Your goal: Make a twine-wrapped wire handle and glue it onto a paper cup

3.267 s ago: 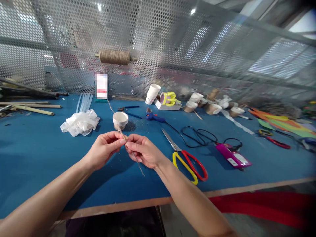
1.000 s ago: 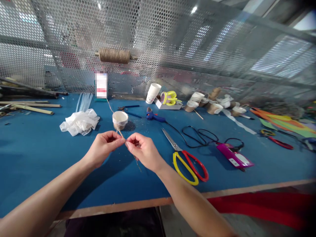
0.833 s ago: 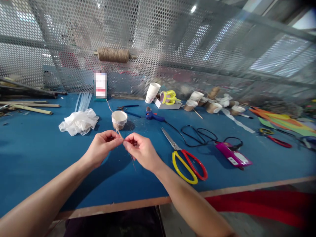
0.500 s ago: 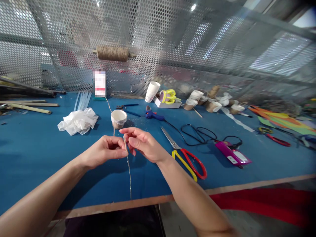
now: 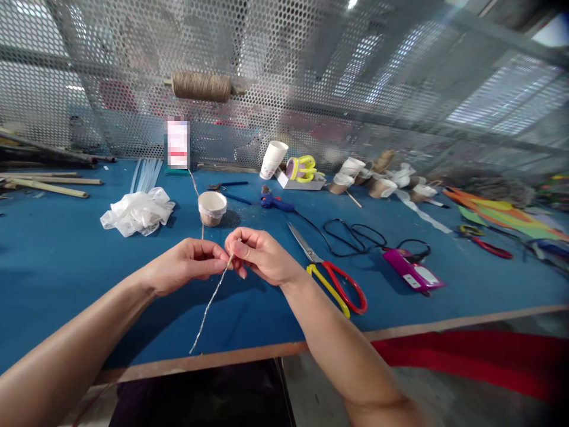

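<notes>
In front of me, my left hand (image 5: 191, 267) and my right hand (image 5: 262, 255) meet over the blue table. Both pinch the upper end of a thin twisted wire (image 5: 207, 311), whose silvery lower length hangs down to the left. Its top looks tan, as if wrapped in twine. A strand of jute twine (image 5: 203, 230) runs from the back past a small cup (image 5: 212, 209) and goes out of sight behind my left fingers. The cup stands upright just beyond my hands, brown with white cloth around its rim.
Scissors (image 5: 326, 267) with red and yellow handles lie right of my hands. Behind are a blue glue gun (image 5: 275, 201), pliers (image 5: 229, 191) and stacked paper cups (image 5: 273, 160). White cloth (image 5: 137, 212) is left; a twine spool (image 5: 202, 86) hangs on the mesh. A purple device (image 5: 411, 270) sits right.
The wire's hanging end has swung to the left and now slants. My right fingers have closed onto its top beside my left hand. The view has tilted slightly.
</notes>
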{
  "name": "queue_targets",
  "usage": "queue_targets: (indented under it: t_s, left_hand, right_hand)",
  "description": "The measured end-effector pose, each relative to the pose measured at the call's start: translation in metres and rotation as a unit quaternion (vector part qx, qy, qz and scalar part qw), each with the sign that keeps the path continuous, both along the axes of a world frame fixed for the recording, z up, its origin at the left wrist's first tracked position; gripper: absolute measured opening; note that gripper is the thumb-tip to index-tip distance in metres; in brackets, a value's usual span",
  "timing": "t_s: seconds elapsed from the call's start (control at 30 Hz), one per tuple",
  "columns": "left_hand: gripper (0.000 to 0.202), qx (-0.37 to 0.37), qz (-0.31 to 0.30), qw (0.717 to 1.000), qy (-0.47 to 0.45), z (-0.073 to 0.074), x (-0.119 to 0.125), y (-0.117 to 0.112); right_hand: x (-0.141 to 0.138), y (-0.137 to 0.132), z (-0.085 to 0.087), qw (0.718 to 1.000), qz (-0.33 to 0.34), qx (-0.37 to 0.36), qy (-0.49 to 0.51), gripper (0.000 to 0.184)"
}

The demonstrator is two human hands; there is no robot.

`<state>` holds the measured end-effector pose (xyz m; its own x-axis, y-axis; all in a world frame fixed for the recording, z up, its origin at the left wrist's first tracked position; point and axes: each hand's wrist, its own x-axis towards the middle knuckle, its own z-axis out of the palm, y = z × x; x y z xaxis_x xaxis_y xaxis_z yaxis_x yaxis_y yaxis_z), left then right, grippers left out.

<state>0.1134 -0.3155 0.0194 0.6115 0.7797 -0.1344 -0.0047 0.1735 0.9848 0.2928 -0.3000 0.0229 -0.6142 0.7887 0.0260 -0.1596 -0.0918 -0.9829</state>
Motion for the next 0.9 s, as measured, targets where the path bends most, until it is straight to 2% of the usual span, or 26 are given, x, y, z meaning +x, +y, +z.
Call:
queue_targets:
  t_s: [0.3,0.47,0.6,0.7,0.9]
  left_hand:
    - [0.022,0.125,0.049,0.986,0.101,0.012,0.004,-0.005]
    - [0.023,0.091,0.074,0.988,0.096,0.01,0.004,-0.005]
    - [0.023,0.035,0.075,0.996,0.031,0.005,0.004,-0.002]
    - [0.024,-0.001,0.083,0.997,0.005,0.002,0.003,0.002]
    - [0.023,0.01,0.104,0.994,0.019,0.003,0.0,0.009]
  right_hand:
    - [0.003,0.003,-0.004,0.997,-0.037,0.04,-0.049,0.022]
    - [-0.002,-0.001,0.001,0.989,-0.085,0.071,-0.096,0.023]
    - [-0.006,-0.002,0.003,0.998,-0.039,0.043,-0.024,0.021]
    - [-0.009,0.001,0.002,0.999,-0.031,0.037,-0.018,0.021]
    - [-0.015,0.014,0.003,0.99,-0.075,0.075,-0.089,0.026]
